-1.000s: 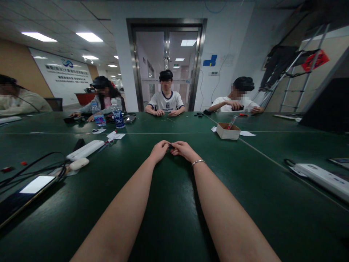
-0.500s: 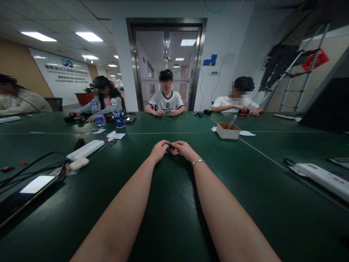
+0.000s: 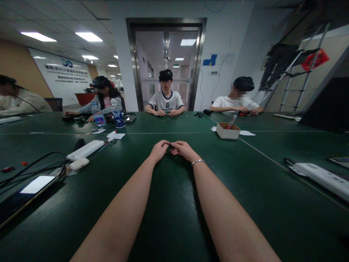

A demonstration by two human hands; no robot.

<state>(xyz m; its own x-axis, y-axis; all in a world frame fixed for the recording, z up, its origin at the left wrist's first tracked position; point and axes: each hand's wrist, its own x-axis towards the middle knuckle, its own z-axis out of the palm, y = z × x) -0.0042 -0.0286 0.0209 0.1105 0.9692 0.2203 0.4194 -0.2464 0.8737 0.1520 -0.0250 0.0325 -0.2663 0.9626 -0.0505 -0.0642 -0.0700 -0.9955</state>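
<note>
Both my arms stretch forward over the dark green table (image 3: pixel 174 203). My left hand (image 3: pixel 159 150) and my right hand (image 3: pixel 183 149) meet at the middle of the table, fingers curled and pinched together on a small black object (image 3: pixel 170 146) held between them. The object is mostly hidden by my fingertips, so its shape is unclear. A thin silver bracelet (image 3: pixel 198 162) circles my right wrist.
A white power strip (image 3: pixel 85 149) with cables and a lit phone (image 3: pixel 32 185) lie at the left. An open cardboard box (image 3: pixel 228 130) stands at the right, another power strip (image 3: pixel 324 178) at the far right. Two water bottles (image 3: pixel 118 114) and several seated people are across the table.
My hands have stayed in place, still pinched on the small black object. The person at the far right has lowered their hands to the table.
</note>
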